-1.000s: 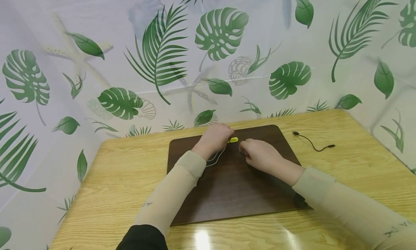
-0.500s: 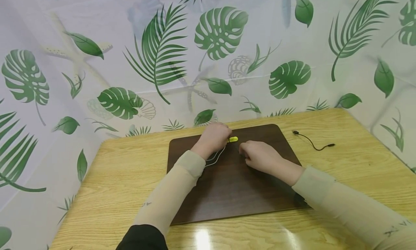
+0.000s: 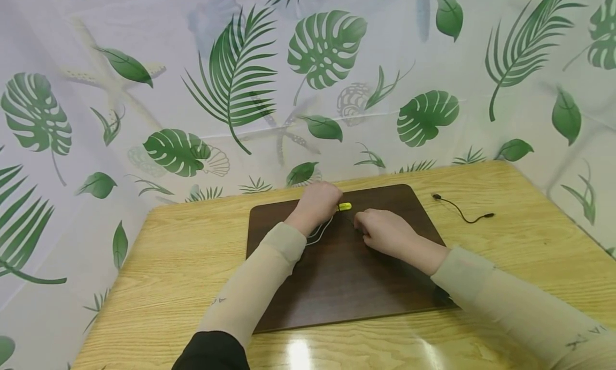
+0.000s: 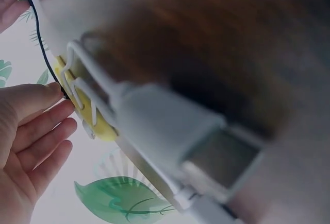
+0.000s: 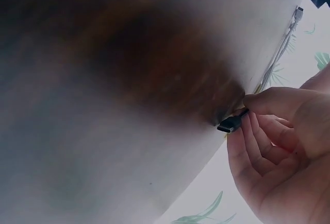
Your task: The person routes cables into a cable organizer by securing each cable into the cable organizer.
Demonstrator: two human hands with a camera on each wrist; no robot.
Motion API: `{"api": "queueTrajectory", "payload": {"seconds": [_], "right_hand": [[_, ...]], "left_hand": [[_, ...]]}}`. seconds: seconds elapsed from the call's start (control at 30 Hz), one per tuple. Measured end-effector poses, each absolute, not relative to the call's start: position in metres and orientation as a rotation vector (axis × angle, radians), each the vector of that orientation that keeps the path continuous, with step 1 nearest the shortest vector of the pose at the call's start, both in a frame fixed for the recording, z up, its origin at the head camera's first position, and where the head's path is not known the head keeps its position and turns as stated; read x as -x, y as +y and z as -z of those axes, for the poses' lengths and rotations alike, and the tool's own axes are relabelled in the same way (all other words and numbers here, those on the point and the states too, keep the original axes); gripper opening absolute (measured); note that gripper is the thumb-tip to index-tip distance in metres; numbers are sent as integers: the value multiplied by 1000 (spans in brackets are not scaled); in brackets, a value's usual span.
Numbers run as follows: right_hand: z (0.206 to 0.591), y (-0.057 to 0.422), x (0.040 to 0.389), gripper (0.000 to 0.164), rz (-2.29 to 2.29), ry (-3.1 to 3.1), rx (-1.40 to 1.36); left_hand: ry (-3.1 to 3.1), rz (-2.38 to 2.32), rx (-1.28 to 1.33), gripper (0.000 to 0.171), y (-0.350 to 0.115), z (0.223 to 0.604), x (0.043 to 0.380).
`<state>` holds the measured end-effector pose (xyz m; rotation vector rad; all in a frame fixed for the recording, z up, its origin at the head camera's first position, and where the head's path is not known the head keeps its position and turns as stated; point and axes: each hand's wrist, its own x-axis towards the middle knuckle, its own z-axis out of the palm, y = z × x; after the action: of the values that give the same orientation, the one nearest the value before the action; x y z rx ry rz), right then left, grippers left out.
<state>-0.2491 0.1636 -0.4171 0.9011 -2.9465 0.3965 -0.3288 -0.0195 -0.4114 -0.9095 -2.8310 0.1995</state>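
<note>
Over the far part of a dark brown board (image 3: 351, 284), my left hand (image 3: 317, 203) pinches a thin black cable (image 4: 38, 36) between thumb and forefinger, its other fingers loosely spread. The cable runs across to my right hand (image 3: 387, 230), which pinches it just behind a small black plug (image 5: 230, 124). Beside the left fingertips lies a flat yellow piece (image 3: 345, 206) with a white cable (image 3: 323, 232) threaded around it. A white USB plug (image 4: 165, 123) of that cable looms large in the left wrist view.
A short black cable (image 3: 463, 210) with a plug at each end lies on the wooden table (image 3: 183, 274), right of the board. Behind the table hangs a leaf-patterned cloth (image 3: 269, 92).
Both hands stay nearly in place, still pinching the black cable. A dark bit of it that showed below the right fingertips a second ago is now barely visible in the head view.
</note>
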Motion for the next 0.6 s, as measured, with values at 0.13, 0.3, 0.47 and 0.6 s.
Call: {"api": "queueTrajectory", "payload": {"seconds": [0.13,0.3,0.47,0.6], "right_hand": [[416,162,249,18,-368,-2939,-911],[416,160,248,18,-324,-2938,-914],[416,157,248,15,-268,-2958,-913],[414,155,246,15,-253,-2970,-922]], "left_hand": [[-2869,-182,894,23,-18,408,328],[-2887,-188,882,22,-14,406,328],[-2904,-209,873,17,-13,404,328],[-2923,-210,881,15,-13,403,327]]}}
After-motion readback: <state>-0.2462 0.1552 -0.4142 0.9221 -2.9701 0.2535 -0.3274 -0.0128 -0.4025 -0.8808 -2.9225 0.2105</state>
